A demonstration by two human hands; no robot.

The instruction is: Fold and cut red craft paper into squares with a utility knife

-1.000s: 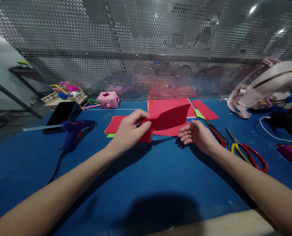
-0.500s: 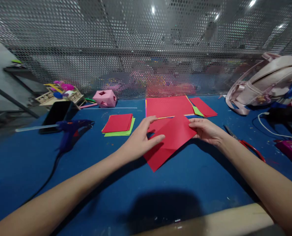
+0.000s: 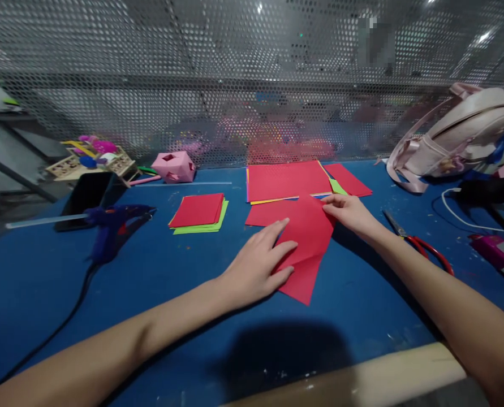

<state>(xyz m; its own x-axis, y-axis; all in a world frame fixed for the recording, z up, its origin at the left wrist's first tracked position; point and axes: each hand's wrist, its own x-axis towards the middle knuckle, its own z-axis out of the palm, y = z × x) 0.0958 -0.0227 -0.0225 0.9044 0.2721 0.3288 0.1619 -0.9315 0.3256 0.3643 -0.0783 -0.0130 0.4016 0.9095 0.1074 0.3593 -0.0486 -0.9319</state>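
A creased red paper sheet [image 3: 309, 243] lies at a slant in the middle of the blue table. My left hand [image 3: 260, 263] rests on its left edge, fingers spread. At its upper right corner, my right hand [image 3: 345, 212] pinches the paper between thumb and fingers. Behind it lie another red piece [image 3: 266, 213], partly covered by the sheet, and a large stack of coloured paper with red on top [image 3: 288, 180]. A smaller stack of red and green squares [image 3: 198, 210] is to the left.
Blue glue gun [image 3: 111, 226] with its cable and a phone [image 3: 86, 195] are on the left. Behind them stand a pink paper shape [image 3: 174, 167] and a wooden model [image 3: 94, 158]. Red-handled scissors [image 3: 425, 251], a magenta tool [image 3: 498, 257] and a pale backpack [image 3: 455, 135] are on the right.
The red sheet has turned, its near corner swinging right. My left hand has come down and nearer onto the sheet. My right hand still grips the corner, slightly further back.
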